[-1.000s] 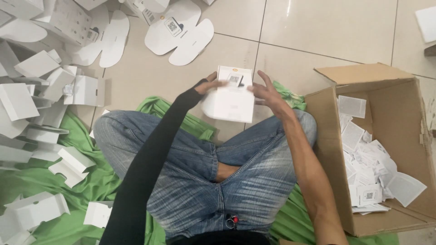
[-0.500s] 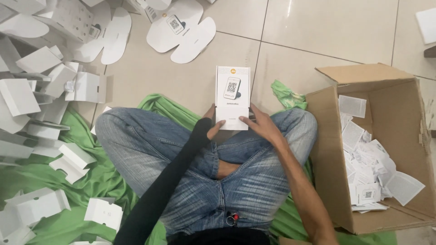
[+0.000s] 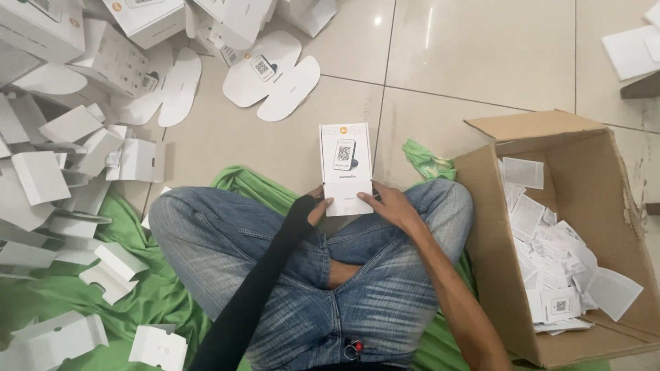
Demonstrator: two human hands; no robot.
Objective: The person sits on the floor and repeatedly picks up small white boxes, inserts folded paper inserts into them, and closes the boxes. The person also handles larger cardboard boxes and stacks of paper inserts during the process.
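Both hands — left hand (image 3: 317, 208) and right hand (image 3: 388, 206) — pinch the near end of a white box (image 3: 346, 167), fingers closed on it, above the jeans-clad knees (image 3: 227, 233) — cardboard carton (image 3: 502, 227) beside.

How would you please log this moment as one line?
left hand: holds white box | right hand: holds same box | cardboard carton: right, paper slips inside

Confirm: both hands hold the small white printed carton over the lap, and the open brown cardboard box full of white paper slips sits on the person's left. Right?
Not quite. The head view shows the open brown cardboard box of white paper slips on the person's right, not left. The rest holds: left hand and right hand both hold the small white printed carton over the lap.
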